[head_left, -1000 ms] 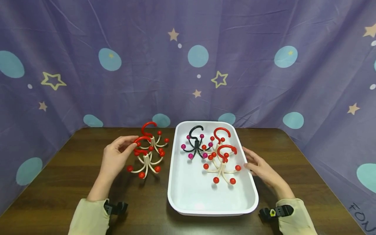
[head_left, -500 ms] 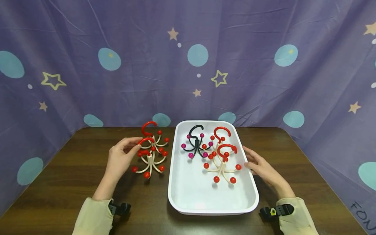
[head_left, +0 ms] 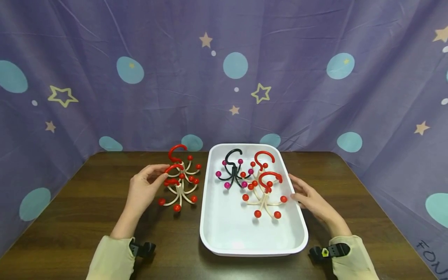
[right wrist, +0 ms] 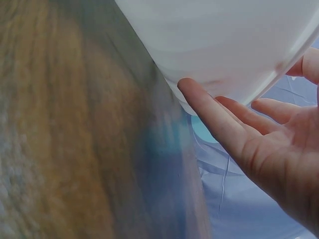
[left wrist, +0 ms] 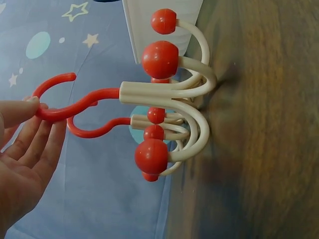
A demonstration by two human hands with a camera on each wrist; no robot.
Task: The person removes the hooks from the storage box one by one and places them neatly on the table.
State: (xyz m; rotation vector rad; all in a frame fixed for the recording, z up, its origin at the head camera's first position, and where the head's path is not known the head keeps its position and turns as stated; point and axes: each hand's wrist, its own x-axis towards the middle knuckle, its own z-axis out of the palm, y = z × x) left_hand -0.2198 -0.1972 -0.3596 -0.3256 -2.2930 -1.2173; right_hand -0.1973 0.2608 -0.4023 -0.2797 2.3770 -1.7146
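Observation:
My left hand (head_left: 145,188) pinches the curved red hook of a hanger (left wrist: 149,92) between thumb and fingertips. This hanger has cream arms curling up to red balls and stands upright, its arms right at the wooden table. Close behind it stands a matching red-and-cream hanger (head_left: 177,149). My right hand (head_left: 313,200) rests at the right side of the white tray (head_left: 224,249), its thumb near the rim and its nearly straight fingers (right wrist: 214,114) against the outer wall. Inside the tray stand a black hanger (head_left: 234,171) with magenta balls and two red-and-cream hangers (head_left: 265,198).
The dark wooden table (head_left: 353,202) carries everything. Behind its back edge hangs a purple curtain (head_left: 297,97) with stars and blue spots. The tray's left wall rises just right of the two hangers on the table.
My left hand has shifted slightly right with the hanger in its fingers, mostly in the first half second. The right hand and the tray stay in place.

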